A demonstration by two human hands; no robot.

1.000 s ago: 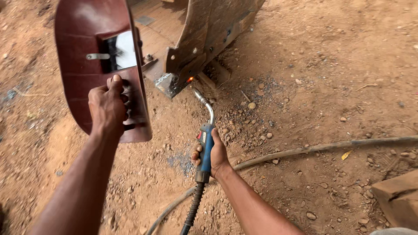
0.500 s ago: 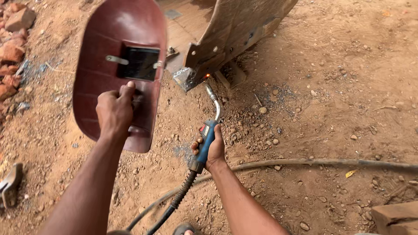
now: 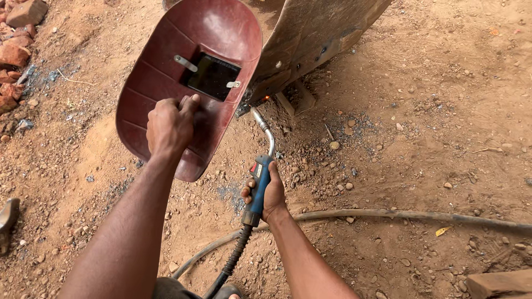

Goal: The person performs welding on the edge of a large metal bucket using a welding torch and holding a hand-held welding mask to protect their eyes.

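My left hand [image 3: 169,126] grips the handle of a dark red hand-held welding shield [image 3: 183,61] with a dark glass window, held up in front of me. In my right hand [image 3: 270,194] is a blue-handled welding torch [image 3: 260,180]; its curved metal neck reaches up to a rusty steel piece [image 3: 310,39] standing on the dirt. A small orange glow [image 3: 266,98] shows where the tip meets the steel's lower edge. The torch's black cable [image 3: 230,263] runs down toward me.
Reddish dirt ground with small stones all around. A hose [image 3: 399,215] lies across the ground at right. Broken bricks [image 3: 16,33] are piled at the upper left. A block [image 3: 499,283] sits at the bottom right corner.
The view has shifted, so the shield, steel piece and torch now sit further right in the frame. The torch tip stays at the steel's lower edge with the glow.
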